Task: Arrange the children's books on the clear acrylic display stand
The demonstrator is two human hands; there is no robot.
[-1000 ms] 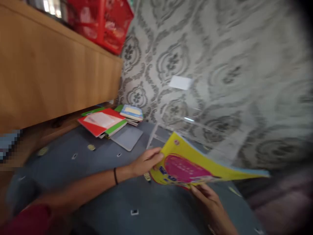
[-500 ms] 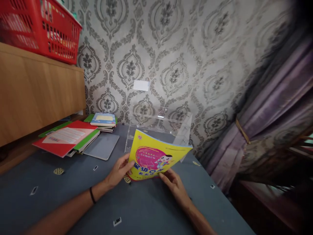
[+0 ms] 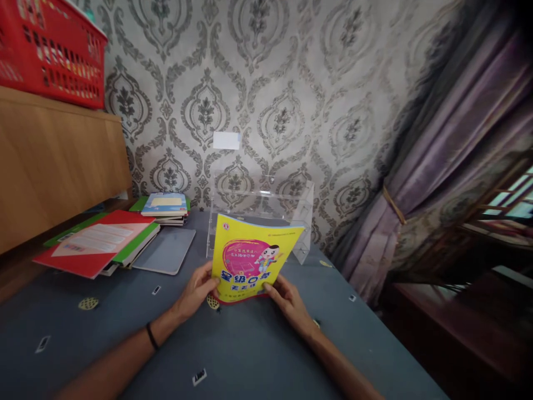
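head: we held the yellow booklet (image 3: 254, 258) | our left hand (image 3: 200, 290) gripped its left edge | right hand (image 3: 289, 303) pinched lower right | clear stand (image 3: 266, 201) stood behind

The yellow book (image 3: 254, 258) hides the fingertips of the left hand (image 3: 195, 294) and right hand (image 3: 289, 303) behind it, along with part of the clear stand (image 3: 307, 222); its smallest cover print is too fine to read. Both forearms (image 3: 114, 350) are cut off by the bottom edge — so is the table (image 3: 166, 350). The red basket (image 3: 75, 61) runs out at the top and left, its contents indistinct; the wooden cabinet (image 3: 62, 150) leaves at the left, the purple curtain (image 3: 445, 158) at the top and right.
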